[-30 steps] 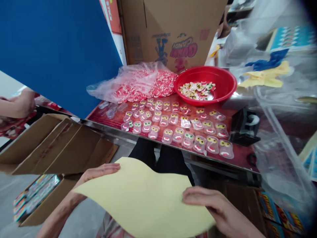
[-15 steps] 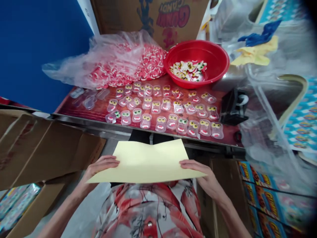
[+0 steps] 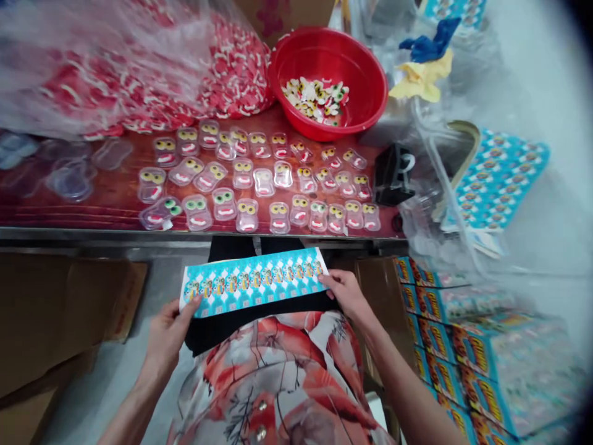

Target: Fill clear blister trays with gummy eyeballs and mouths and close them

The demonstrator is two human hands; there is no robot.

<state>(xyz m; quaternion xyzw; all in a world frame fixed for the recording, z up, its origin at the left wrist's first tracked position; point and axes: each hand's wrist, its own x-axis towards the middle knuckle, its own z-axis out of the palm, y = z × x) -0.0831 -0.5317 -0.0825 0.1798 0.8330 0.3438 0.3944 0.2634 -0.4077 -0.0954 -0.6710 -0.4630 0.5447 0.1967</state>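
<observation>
Since the earlier frames the sheet held in both hands has turned over: its plain yellow side gave way to a printed blue face, and the view has tipped further down toward the lap.

Head view: the printed card sheet (image 3: 254, 281) is held level just below the table edge (image 3: 106, 233), above the person's lap. It shows a blue and white diamond pattern with a row of small figures. The left hand (image 3: 167, 330) pinches the sheet's left end between thumb and fingers, closed on it. The right hand (image 3: 345, 290) grips the right end the same way, fingers shut over the edge.

On the table lie rows of clear candy blisters (image 3: 259, 185) with yellow eyes and red mouths, well apart from the sheet. Behind them stands a red bowl (image 3: 370, 105) holding loose candy pieces, and beside it a clear plastic bag (image 3: 139, 68) of red and white candies. A black tape dispenser (image 3: 393, 176) sits at the right end of the rows. Printed boxes (image 3: 463, 364) are stacked at lower right; brown cardboard (image 3: 60, 309) lies at lower left.
</observation>
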